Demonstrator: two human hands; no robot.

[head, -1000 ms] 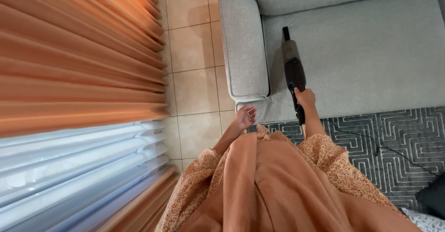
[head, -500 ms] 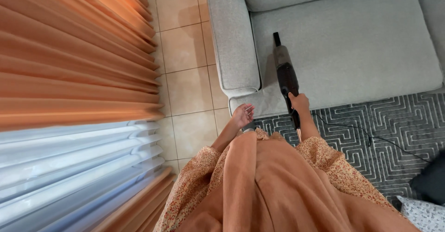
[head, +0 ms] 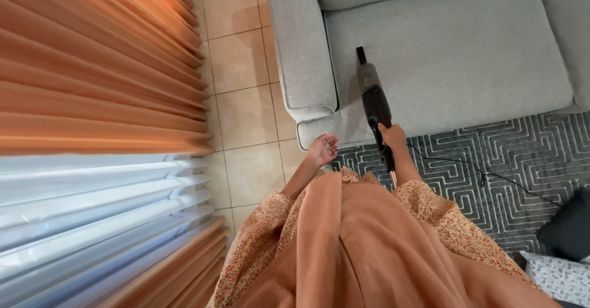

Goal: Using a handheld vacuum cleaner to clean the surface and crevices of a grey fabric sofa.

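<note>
My right hand (head: 392, 136) grips the handle of a black handheld vacuum cleaner (head: 373, 102). Its nozzle rests on the seat cushion of a grey sofa (head: 455, 50), close to the left armrest (head: 299, 50). A thin black cord (head: 485, 176) trails from the vacuum across the rug. My left hand (head: 322, 150) hangs free in front of the sofa's front corner, fingers loosely spread, holding nothing. I wear a floral-sleeved top under an orange cloth (head: 369, 246).
Orange pleated curtains (head: 92, 68) and a pale sheer panel (head: 92, 222) fill the left side. Beige floor tiles (head: 246, 117) lie between curtain and sofa. A dark patterned rug (head: 491, 179) spreads at right, with dark and printed cushions (head: 565, 252) at the lower right corner.
The view has shifted slightly, so the sofa sits a bit higher and more to the left. The vacuum nozzle stays on the seat by the armrest; both hands keep their poses.
</note>
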